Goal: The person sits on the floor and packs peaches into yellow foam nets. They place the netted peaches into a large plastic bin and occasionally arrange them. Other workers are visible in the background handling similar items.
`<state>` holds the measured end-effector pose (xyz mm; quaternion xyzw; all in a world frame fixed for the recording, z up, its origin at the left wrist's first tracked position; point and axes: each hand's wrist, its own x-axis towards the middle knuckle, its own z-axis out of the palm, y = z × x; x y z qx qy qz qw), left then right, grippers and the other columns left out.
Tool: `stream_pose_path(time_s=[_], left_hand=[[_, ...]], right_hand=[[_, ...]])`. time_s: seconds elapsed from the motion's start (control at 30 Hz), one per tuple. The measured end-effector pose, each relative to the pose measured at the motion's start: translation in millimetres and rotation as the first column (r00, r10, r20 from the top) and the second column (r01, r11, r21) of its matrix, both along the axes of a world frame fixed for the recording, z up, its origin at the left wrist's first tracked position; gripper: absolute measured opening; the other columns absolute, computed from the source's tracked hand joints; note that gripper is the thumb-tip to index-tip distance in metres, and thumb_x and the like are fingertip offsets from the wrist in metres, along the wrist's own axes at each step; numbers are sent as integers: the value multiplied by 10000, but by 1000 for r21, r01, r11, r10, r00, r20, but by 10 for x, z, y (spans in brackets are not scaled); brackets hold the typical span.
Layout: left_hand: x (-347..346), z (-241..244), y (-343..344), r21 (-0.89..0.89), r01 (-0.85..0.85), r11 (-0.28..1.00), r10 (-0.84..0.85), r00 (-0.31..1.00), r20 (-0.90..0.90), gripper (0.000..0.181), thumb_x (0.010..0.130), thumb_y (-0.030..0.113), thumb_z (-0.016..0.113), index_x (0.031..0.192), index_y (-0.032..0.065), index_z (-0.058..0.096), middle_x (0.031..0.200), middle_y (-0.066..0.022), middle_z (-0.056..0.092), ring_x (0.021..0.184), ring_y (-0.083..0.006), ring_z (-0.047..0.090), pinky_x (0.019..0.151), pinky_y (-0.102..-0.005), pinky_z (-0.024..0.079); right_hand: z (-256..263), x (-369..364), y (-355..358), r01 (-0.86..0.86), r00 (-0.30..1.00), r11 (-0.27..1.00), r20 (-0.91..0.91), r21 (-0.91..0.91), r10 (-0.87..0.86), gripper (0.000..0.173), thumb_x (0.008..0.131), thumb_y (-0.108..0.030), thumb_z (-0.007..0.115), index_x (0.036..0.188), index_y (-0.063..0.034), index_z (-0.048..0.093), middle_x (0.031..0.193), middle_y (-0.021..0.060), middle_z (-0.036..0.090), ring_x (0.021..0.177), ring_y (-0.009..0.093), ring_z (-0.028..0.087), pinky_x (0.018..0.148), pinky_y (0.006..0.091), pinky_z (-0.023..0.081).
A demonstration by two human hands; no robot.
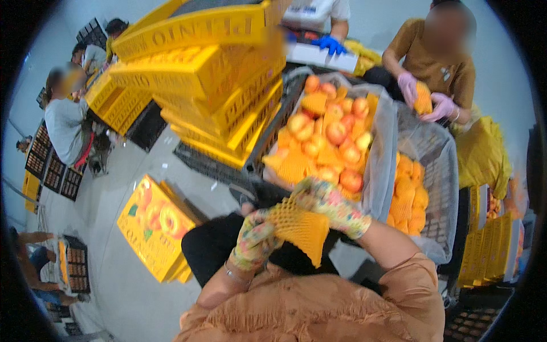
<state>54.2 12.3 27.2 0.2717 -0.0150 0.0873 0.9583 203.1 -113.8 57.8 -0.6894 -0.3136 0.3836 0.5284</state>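
Between my hands an orange foam fruit net point(305, 228) is stretched, its mesh pulled wide at the upper end and its tail hanging free. My left hand point(256, 239), in a floral glove, grips the net's left edge. On the upper right side, my right hand point(331, 205), gloved alike, has its fingers at the opening; whether a fruit is inside is hidden. Just beyond my hands stands a lined crate point(384, 171) heaped with red-yellow peaches point(337, 132) and loose foam nets point(292, 166).
A tall stack of yellow cartons point(222, 107) rises at the upper left. Another carton point(156, 226) lies on the floor. To the right, a second lined crate point(444, 171) holds net-wrapped fruit point(408, 196). A co-worker in pink gloves point(442, 107) holds a wrapped fruit point(423, 98).
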Motion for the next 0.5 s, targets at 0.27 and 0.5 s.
stream_pose_path(time_s=[0.27, 0.5], left_hand=[[-41, -263, 147, -202, 43, 979, -96, 960, -261, 662, 805, 260, 683, 1320, -13, 369, 1228, -157, 522, 1012, -244, 599, 714, -302, 538], [-331, 56, 277, 378, -154, 913, 235, 956, -178, 502, 813, -3, 584, 1290, 3, 428, 1141, -97, 581, 795, -117, 587, 624, -225, 475]], right_hand=[[-77, 643, 673, -239, 969, 965, 89, 111, 230, 359, 843, -262, 598, 1109, -31, 529, 1099, 156, 518, 999, 268, 527, 840, 388, 451], [-665, 1479, 913, 333, 513, 919, 858, -210, 10, 767, 735, -266, 678, 1379, -123, 286, 1383, 233, 308, 1188, 424, 414, 1006, 439, 355]])
